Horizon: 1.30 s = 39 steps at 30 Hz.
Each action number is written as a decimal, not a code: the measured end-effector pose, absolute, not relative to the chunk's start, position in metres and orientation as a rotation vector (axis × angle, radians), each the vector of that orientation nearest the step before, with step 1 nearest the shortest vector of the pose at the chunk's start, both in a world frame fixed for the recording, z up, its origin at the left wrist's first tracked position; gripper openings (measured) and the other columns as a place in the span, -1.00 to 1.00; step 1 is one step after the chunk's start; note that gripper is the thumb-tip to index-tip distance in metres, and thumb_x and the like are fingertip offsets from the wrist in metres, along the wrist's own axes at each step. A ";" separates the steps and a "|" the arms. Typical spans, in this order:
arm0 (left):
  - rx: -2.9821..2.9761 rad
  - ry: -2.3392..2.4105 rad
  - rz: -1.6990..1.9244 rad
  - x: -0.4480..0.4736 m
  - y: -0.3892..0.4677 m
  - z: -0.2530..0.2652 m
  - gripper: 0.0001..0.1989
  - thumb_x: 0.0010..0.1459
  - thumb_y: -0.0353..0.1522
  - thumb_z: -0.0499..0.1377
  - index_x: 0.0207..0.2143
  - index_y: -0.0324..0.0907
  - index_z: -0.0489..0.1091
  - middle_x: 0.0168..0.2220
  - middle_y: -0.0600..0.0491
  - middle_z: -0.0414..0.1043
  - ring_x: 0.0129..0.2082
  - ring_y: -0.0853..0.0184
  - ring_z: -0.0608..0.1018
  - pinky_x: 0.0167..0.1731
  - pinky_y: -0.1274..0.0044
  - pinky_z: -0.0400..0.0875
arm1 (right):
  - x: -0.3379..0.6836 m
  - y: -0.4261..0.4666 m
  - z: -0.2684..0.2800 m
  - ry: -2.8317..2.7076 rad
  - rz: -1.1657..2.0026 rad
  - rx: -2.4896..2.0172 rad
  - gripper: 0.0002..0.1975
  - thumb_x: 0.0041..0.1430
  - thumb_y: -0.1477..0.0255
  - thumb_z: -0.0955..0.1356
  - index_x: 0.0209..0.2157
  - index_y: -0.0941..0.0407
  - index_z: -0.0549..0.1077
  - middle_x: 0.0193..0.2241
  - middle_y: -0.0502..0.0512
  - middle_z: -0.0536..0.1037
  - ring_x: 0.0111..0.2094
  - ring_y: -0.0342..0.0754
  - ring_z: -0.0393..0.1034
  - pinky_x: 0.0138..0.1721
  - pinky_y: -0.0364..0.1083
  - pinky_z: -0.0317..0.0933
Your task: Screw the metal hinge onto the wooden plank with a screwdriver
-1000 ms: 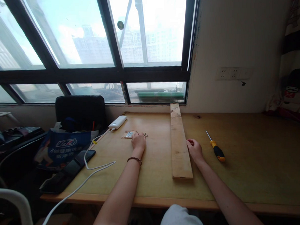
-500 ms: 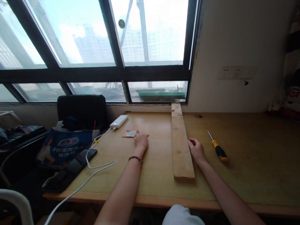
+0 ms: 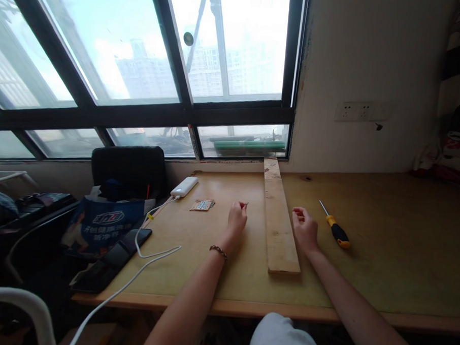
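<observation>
A long pale wooden board (image 3: 280, 223) lies on the table, reaching away from me to the wall below the window. Left of it, my left hand (image 3: 237, 218) is raised a little and pinches a small thin screw (image 3: 247, 204) between thumb and fingertips. Just beside the board's right edge is my right hand (image 3: 306, 229), fingers loosely curled with a small gap to the thumb and nothing visible in them. A small packet with a printed label (image 3: 202, 205) rests on the table to the left. To the right lies a screwdriver (image 3: 337, 230) with a yellow and black handle.
A white power bank (image 3: 184, 187) sits at the table's left edge, its white cable (image 3: 150, 258) trailing over the front. A dark tablet-like slab (image 3: 112, 261) lies at the left corner. Beyond that stand a black chair (image 3: 127, 165) and a blue bag (image 3: 104, 223).
My left hand has moved right, away from the packet and toward the board, carrying the small screw. My right hand has lifted slightly from the board's edge.
</observation>
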<state>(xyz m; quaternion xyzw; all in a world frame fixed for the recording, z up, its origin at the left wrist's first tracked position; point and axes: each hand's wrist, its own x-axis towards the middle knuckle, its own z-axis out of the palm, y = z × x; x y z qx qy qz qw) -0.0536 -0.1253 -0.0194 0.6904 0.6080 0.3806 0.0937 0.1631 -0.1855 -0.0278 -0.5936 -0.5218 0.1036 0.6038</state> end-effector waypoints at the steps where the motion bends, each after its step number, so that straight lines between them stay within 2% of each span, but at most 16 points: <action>1: 2.050 1.723 1.251 -0.043 -0.133 -0.018 -0.79 0.17 -0.35 -0.08 -0.32 -0.27 0.28 -0.35 -0.07 0.35 -0.35 0.34 0.41 -0.31 0.51 0.29 | 0.161 -0.188 -0.025 -1.246 0.262 -1.329 -0.70 0.06 0.28 0.22 -0.27 0.18 0.41 -0.32 0.19 0.49 -0.33 -0.02 0.37 -0.31 -0.07 0.26; 3: 2.134 1.570 1.386 -0.023 -0.149 -0.017 -0.83 0.17 -0.36 -0.08 -0.31 -0.24 0.25 -0.35 -0.06 0.33 -0.35 0.34 0.41 -0.30 0.50 0.30 | 0.155 -0.194 -0.019 -1.322 0.365 -1.236 -0.68 0.07 0.28 0.24 -0.20 0.17 0.41 -0.35 0.15 0.49 -0.36 -0.05 0.37 -0.33 -0.08 0.27; 6: 2.314 1.351 1.358 -0.003 -0.170 -0.017 -0.86 0.17 -0.40 -0.08 -0.34 -0.22 0.23 -0.34 -0.04 0.31 -0.33 0.34 0.39 -0.29 0.49 0.30 | 0.148 -0.201 -0.013 -1.406 0.539 -1.110 -0.64 0.05 0.27 0.28 -0.13 0.14 0.40 -0.37 0.11 0.48 -0.37 -0.06 0.39 -0.36 -0.10 0.29; 11: 2.372 1.146 1.262 0.002 -0.183 -0.014 -0.86 0.16 -0.40 -0.06 -0.35 -0.20 0.27 -0.35 -0.02 0.33 -0.33 0.36 0.39 -0.27 0.51 0.31 | 0.143 -0.206 -0.008 -1.456 0.657 -1.024 -0.73 0.02 0.28 0.31 -0.27 0.11 0.50 -0.36 0.10 0.48 -0.43 -0.09 0.38 -0.38 -0.11 0.30; 18: 2.004 0.963 1.238 0.004 -0.183 -0.013 -0.89 0.08 -0.37 0.07 -0.39 -0.21 0.35 -0.39 0.02 0.42 -0.38 0.39 0.46 -0.35 0.54 0.37 | 0.145 -0.202 -0.008 -1.315 0.843 -1.008 -0.75 -0.09 0.28 0.37 -0.38 0.13 0.52 -0.42 0.09 0.50 -0.44 -0.10 0.36 -0.36 -0.10 0.29; 22: 1.729 0.914 1.280 0.006 -0.182 -0.014 -0.84 -0.02 -0.32 0.17 -0.41 -0.24 0.35 -0.44 0.02 0.45 -0.42 0.38 0.50 -0.38 0.53 0.41 | 0.148 -0.200 -0.008 -1.193 0.993 -0.999 -0.62 -0.22 0.30 0.44 -0.29 0.15 0.49 -0.44 0.09 0.52 -0.43 -0.09 0.38 -0.35 -0.09 0.29; 27: 1.784 0.950 1.370 0.005 -0.185 -0.010 -0.70 -0.06 -0.30 0.21 -0.26 -0.20 0.27 -0.49 0.10 0.42 -0.47 0.43 0.48 -0.40 0.56 0.40 | 0.151 -0.201 -0.004 -1.179 1.106 -0.937 -0.55 -0.21 0.33 0.44 -0.19 0.14 0.43 -0.45 0.05 0.51 -0.39 -0.10 0.40 -0.32 -0.13 0.27; 33: 2.014 0.971 1.356 0.004 -0.187 -0.010 -0.69 0.00 -0.35 0.17 -0.17 -0.15 0.23 -0.46 0.12 0.42 -0.46 0.45 0.47 -0.38 0.57 0.38 | 0.152 -0.201 -0.004 -1.210 1.158 -0.931 -0.58 -0.26 0.31 0.45 -0.27 0.16 0.44 -0.46 0.05 0.52 -0.38 -0.06 0.42 -0.30 -0.10 0.27; 39: 2.024 0.968 1.285 0.006 -0.189 -0.011 -0.85 0.02 -0.30 0.15 -0.36 -0.18 0.36 -0.42 0.06 0.47 -0.43 0.42 0.48 -0.39 0.57 0.37 | 0.150 -0.200 -0.005 -1.137 1.096 -0.955 -0.57 -0.26 0.30 0.45 -0.27 0.14 0.41 -0.44 0.05 0.51 -0.40 -0.08 0.41 -0.40 -0.15 0.25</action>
